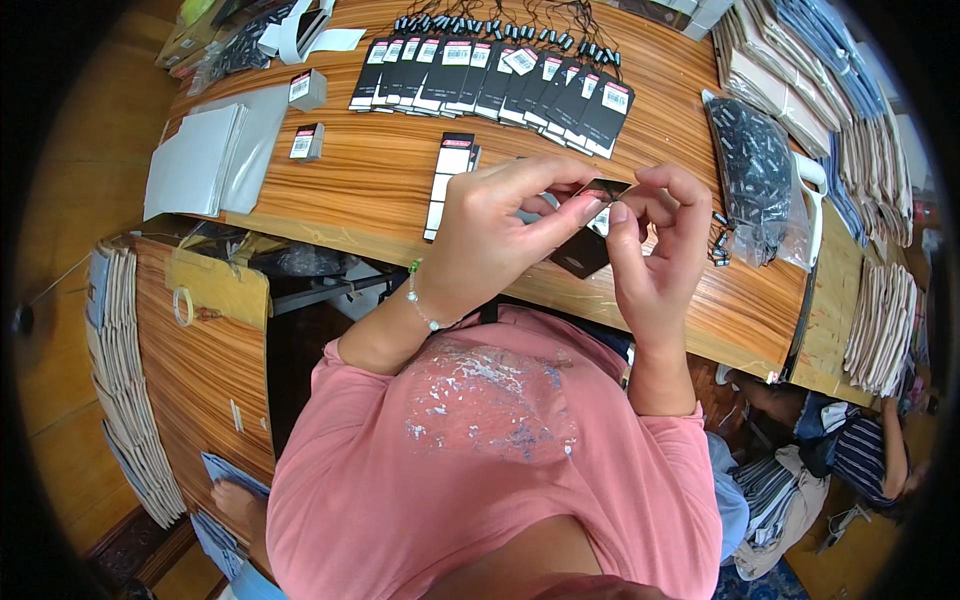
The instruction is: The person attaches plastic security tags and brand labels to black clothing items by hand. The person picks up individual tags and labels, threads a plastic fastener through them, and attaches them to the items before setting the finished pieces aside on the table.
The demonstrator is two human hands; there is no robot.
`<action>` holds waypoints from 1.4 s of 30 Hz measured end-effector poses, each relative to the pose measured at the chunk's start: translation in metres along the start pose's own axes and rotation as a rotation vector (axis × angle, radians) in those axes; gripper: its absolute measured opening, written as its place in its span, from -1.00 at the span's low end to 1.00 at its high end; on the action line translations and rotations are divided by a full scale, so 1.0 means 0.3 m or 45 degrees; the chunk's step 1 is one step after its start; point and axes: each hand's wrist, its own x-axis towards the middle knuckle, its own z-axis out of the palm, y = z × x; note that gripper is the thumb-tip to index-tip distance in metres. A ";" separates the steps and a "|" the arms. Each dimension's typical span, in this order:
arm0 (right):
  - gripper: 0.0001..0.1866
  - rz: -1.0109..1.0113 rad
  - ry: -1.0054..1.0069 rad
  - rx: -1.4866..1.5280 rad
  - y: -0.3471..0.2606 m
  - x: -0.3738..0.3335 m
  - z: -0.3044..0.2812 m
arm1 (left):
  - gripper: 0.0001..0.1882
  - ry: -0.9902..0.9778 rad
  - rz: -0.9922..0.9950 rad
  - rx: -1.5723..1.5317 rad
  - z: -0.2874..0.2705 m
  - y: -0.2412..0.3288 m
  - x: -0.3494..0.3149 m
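Observation:
Over the near edge of the table, my left hand [505, 215] pinches a small black hang tag [605, 187] between thumb and fingers. My right hand [662, 235] is closed at the tag's right edge, its thumb and fingertips drawn together; any string between them is too small to make out. Just below the hands shows a black card [580, 260], and I cannot tell whether it is part of the same tag. A strip of white labels [452, 185] lies left of my left hand. Beyond, black hang tags [490, 75] with strings lie in a fanned row.
Two small label stacks [310, 143] and white sheets [195, 160] lie to the left. A clear bag of black string fasteners [748, 165] sits at the right. Folded garments [785, 75] are piled along the right side. Another person's arm [893, 455] shows at lower right.

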 end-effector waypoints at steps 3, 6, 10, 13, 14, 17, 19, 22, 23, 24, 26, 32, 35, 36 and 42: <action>-0.68 -0.075 0.021 -0.099 0.003 -0.003 0.002 | -0.80 -0.006 -0.020 -0.022 -0.001 -0.002 -0.003; -0.67 -0.129 0.024 -0.164 0.009 -0.003 0.006 | -0.80 -0.020 -0.077 -0.050 0.001 -0.003 -0.008; -0.67 -0.153 0.007 -0.240 0.013 -0.002 0.005 | -0.81 -0.068 0.011 0.022 -0.004 -0.002 -0.006; -0.68 -0.088 -0.003 -0.131 0.012 -0.002 0.003 | -0.82 -0.080 0.085 0.156 -0.007 0.000 -0.007; -0.68 -0.065 -0.001 -0.099 0.012 -0.002 0.002 | -0.81 -0.074 0.138 0.201 -0.006 0.000 -0.008; -0.69 -0.012 0.002 -0.021 0.014 -0.003 0.002 | -0.81 -0.067 0.271 0.327 -0.007 0.008 -0.007; -0.70 0.003 0.001 0.001 0.016 -0.004 0.000 | -0.82 -0.078 0.327 0.389 -0.008 0.020 -0.003; -0.70 0.023 -0.008 0.036 0.018 -0.002 -0.006 | -0.82 -0.074 0.389 0.419 -0.005 0.010 -0.003; -0.70 0.031 -0.003 0.050 0.018 -0.001 -0.006 | -0.82 -0.103 0.356 0.403 -0.007 0.011 -0.004; -0.70 0.039 0.003 0.063 0.019 0.003 -0.008 | -0.82 -0.132 0.324 0.385 -0.009 0.012 -0.005; -0.70 0.042 0.001 0.062 0.018 0.005 -0.010 | -0.82 -0.146 0.215 0.297 -0.008 0.011 -0.006; -0.71 -0.083 0.039 -0.063 0.024 -0.006 -0.003 | -0.82 -0.071 0.094 0.117 0.005 0.004 -0.006; -0.71 -0.139 0.056 -0.073 0.038 -0.012 0.005 | -0.82 -0.042 0.160 0.170 0.007 -0.001 -0.006; -0.70 -0.141 0.069 -0.064 0.039 -0.015 0.011 | -0.82 -0.047 0.187 0.202 0.005 -0.001 -0.006; -0.73 0.019 0.053 0.080 0.025 -0.010 0.000 | -0.81 -0.074 0.389 0.373 0.003 0.003 0.000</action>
